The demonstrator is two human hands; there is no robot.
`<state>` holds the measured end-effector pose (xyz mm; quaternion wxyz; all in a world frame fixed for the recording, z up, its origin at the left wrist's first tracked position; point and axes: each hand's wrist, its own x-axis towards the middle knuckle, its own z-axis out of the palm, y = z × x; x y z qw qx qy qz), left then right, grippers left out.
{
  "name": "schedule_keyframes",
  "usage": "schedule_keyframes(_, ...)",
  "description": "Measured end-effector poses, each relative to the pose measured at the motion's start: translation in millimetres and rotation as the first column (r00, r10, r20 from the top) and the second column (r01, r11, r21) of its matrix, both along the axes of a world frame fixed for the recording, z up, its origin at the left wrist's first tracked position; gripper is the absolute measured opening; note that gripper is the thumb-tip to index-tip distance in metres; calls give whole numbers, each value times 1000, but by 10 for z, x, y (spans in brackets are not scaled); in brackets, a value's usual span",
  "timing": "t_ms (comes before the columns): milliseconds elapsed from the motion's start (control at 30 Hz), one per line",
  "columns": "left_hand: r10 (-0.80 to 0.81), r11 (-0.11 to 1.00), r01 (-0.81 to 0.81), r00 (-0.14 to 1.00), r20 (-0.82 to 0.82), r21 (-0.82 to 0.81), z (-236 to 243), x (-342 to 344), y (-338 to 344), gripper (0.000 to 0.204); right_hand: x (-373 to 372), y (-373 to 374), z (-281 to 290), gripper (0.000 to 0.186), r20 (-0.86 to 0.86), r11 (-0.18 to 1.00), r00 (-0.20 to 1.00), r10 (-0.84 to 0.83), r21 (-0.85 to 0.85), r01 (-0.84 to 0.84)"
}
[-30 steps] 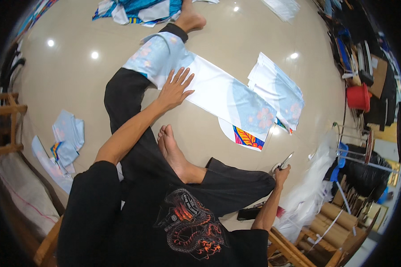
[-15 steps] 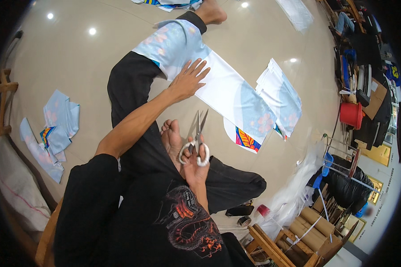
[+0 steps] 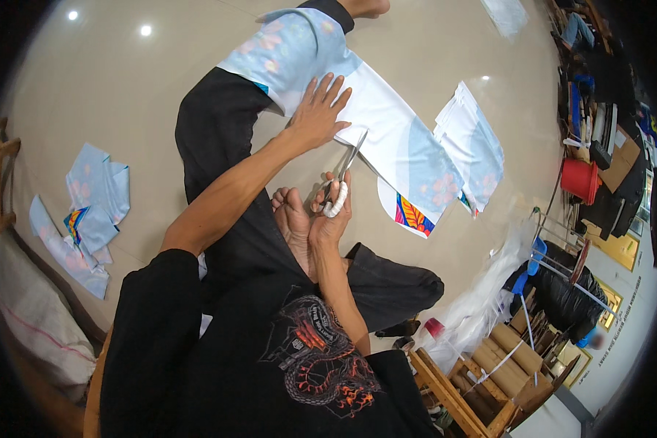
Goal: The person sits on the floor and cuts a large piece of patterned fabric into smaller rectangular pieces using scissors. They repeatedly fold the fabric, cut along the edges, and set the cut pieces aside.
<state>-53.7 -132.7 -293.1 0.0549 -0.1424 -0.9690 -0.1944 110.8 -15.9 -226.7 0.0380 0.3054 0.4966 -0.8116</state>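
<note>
I'm looking down on a glossy beige floor (image 3: 431,51), pale and smooth, with lamp reflections on it and thin tile joints. Clutter rims the room: a wooden frame (image 3: 4,175) and a sack (image 3: 33,306) at left; a red bucket (image 3: 579,181), plastic sheeting (image 3: 478,303) and brown rolls (image 3: 505,365) at right. The cloth (image 3: 383,117), white and pale blue with pink flowers, runs slantwise from over the left shin down to the floor in front of me, ending near a bright patterned corner. Its near edge faces my hands; its far end meets a stack (image 3: 471,150) of similar pieces (whether they overlap, I can't tell). My left hand (image 3: 315,120) lies flat on the white part, fingers spread, gripping nothing. My right hand (image 3: 332,223) is closed around the handles of the scissors (image 3: 355,150), their tip at that near edge; how far apart the blades stand I can't make out. Room is tight below, where the bare foot (image 3: 292,219) sits just beside the right hand. Beyond the cloth the floor stretches wide, and more of it separates the bent leg from the pile (image 3: 95,193) at left.
</note>
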Motion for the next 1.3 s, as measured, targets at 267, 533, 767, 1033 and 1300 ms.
schedule_keyframes(267, 20, 1000, -20, 1000, 0, -13, -34, -48, -26, 81, 26, -35, 73, 64, 18, 1000, 1000, 10, -15, -9)
schedule_keyframes(533, 20, 1000, -20, 999, 44, -1, 13, -73, -24, 83, -70, -10, -32, 62, 77, 989, 996, 43, 136, -53)
schedule_keyframes(767, 24, 1000, -25, 998, 63, 4, 27, -84, -42, 83, -376, 12, 60, 59, 54, 1000, 998, -24, 15, 23)
schedule_keyframes(1033, 21, 1000, -22, 999, 46, 22, 30, -85, -49, 81, -452, 40, -34, 60, 76, 990, 997, 32, 138, -43)
schedule_keyframes(1300, 5, 999, -8, 998, 69, 38, 61, -91, -58, 81, -843, 22, -6, 57, 51, 990, 999, -13, 142, 5)
